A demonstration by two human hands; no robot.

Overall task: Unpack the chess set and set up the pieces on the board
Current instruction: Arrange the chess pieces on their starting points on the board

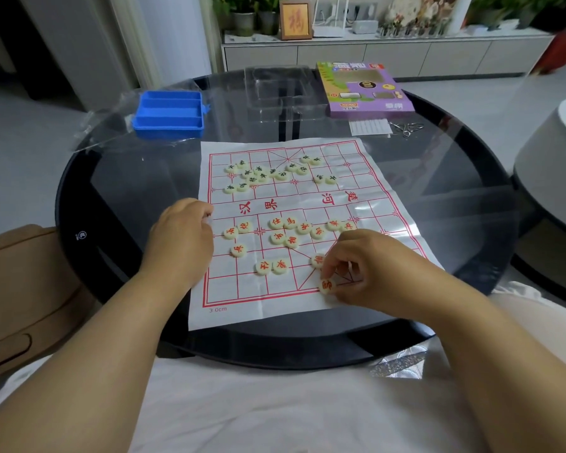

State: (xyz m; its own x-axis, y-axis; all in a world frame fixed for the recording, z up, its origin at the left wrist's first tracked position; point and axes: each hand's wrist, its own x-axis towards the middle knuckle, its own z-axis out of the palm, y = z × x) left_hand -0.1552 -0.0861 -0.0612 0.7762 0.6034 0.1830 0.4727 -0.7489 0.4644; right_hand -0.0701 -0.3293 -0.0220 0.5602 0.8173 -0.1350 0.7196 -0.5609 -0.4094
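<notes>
Round glass table (pixel 118 178) is carrying my paper board (pixel 307 204); right hand (pixel 366 266) is pinching a disc piece (pixel 326 285) at lower-centre edge, left hand (pixel 180 233) is curling, holding nothing I can see.

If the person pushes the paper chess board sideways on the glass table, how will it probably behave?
The paper chess board looks thin and creased, so it would probably buckle instead of moving stiffly. On the smooth glass table it may slide easily. The loose round pieces would likely shift with it.
</notes>
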